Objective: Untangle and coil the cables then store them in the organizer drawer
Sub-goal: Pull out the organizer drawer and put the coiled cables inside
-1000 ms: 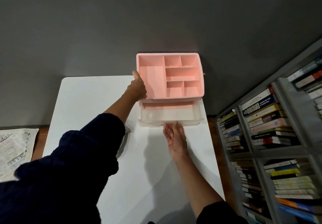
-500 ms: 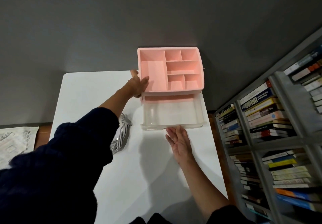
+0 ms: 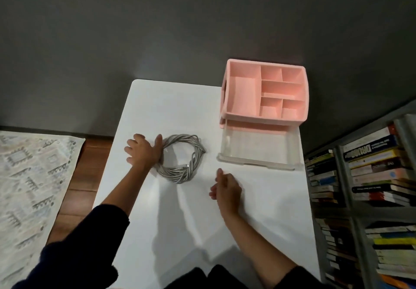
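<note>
I see the white table [image 3: 157, 210] running away from me, with the grey cable [image 3: 181, 158] lying on it already wound into a ring, a little left of the table's middle. My left hand [image 3: 143, 151] lies on the tabletop at the ring's nine o'clock side, fingers spread and flat, the thumb resting against the coil's outer edge without closing around it. My right hand [image 3: 226, 188] hovers at about the coil's four o'clock, apart from it, fingers loosely curled and holding nothing. The pink organizer [image 3: 264, 90] sits at the table's far right corner, roughly two o'clock from the coil, its top divided into several compartments. Below it the clear drawer [image 3: 256, 151] is pulled out toward me and looks bare inside. At three o'clock a bookshelf [image 3: 364, 198] holds stacked books; the spine lettering is too blurred for me to read. A patterned rug [image 3: 29, 176] lies on the floor at nine o'clock.
</note>
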